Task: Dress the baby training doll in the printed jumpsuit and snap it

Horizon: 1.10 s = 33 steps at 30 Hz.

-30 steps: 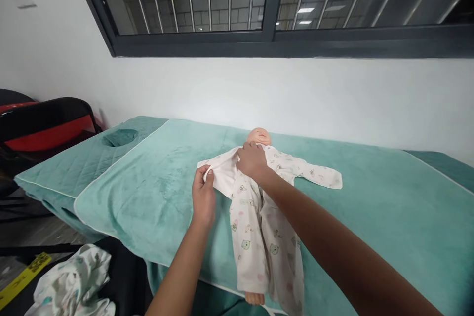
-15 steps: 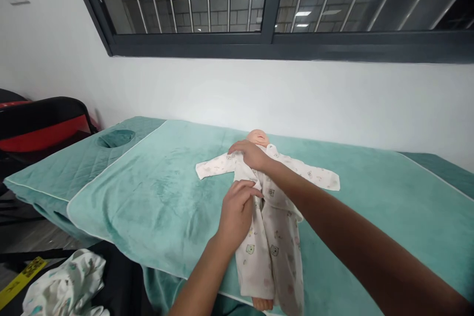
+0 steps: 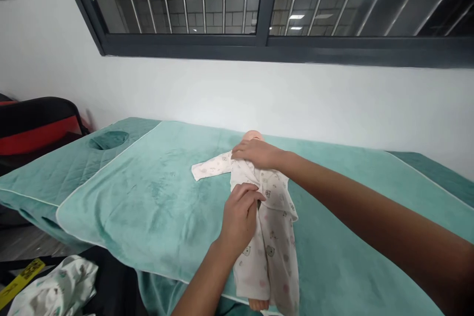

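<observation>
Spare cloth (image 3: 52,289) at 7 o'clock, below the bed (image 3: 148,197). Doll (image 3: 252,135) in romper (image 3: 272,247) lies centre, head at 12, foot over the near edge. Left hand (image 3: 240,217) pinches the romper front, fingers closed. Right hand (image 3: 257,153) lies open and flat on the collar. Risk: a hard tug drags the doll off at 6.

A bed (image 3: 33,177) wears a teal quilted cover with a face hole (image 3: 108,139) near its left end. A teal towel (image 3: 155,192) lies spread over it, overhanging the near edge. On the towel lies a doll (image 3: 252,135) in a romper (image 3: 270,252), face up.
</observation>
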Motion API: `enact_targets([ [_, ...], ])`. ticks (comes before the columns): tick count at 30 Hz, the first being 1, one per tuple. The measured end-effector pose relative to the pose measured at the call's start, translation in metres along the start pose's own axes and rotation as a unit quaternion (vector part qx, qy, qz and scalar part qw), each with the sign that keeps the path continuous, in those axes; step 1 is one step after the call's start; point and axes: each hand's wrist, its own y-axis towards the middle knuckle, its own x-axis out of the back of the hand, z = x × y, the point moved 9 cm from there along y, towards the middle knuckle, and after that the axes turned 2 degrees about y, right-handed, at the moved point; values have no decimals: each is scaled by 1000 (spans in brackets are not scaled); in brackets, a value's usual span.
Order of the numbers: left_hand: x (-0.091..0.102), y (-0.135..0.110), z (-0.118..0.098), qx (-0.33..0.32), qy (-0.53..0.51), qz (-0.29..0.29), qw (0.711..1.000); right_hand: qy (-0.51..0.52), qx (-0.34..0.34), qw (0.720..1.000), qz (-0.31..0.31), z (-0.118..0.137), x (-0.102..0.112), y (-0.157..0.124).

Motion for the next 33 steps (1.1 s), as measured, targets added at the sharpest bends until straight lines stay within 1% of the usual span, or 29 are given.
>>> enact_targets([
  [2,-3,-2,-1,-4,3,7,1000,-15,33,999,15,11,-7,-1],
  [4,-3,-3,-1,-3,3,6,1000,-52,49,997,21,16,-8,1],
  [8,0,-4,-2,3,1,5,1000,-122,62,991,13,15,3,3],
  [10,2,-4,-3,0,5,8,1000,-143,52,988,17,10,8,0],
  [15,9,0,-12,-34,50,-8,998,-173,-7,985,23,-6,15,-23],
  [17,10,1,-15,-51,75,-11,996,-180,-34,983,32,-12,14,-35],
  [19,7,1,-18,-71,106,0,992,-174,-69,982,37,-18,11,-46],
  [21,-2,-2,-19,-89,141,32,986,-140,-105,984,40,-23,5,-57],
  [23,-15,-8,-16,-96,173,87,976,-54,-164,985,28,-29,-1,-66],
  [24,-21,-11,-14,-94,184,116,972,-5,-201,980,15,-32,-4,-71],
  [26,-29,-14,-9,-74,185,155,968,75,-273,959,-21,-38,-9,-81],
  [27,-29,-13,-7,-57,169,159,971,98,-304,947,-39,-39,-11,-86],
  [28,-27,-12,-4,-32,141,154,977,111,-331,935,-56,-40,-13,-91],
  [30,-19,-6,5,37,55,128,990,133,-388,908,-90,-39,-17,-102],
  [31,-15,-4,12,79,9,113,990,147,-417,891,-105,-38,-20,-107],
  [33,-9,-3,27,168,-65,83,980,174,-462,860,-127,-34,-27,-117],
])
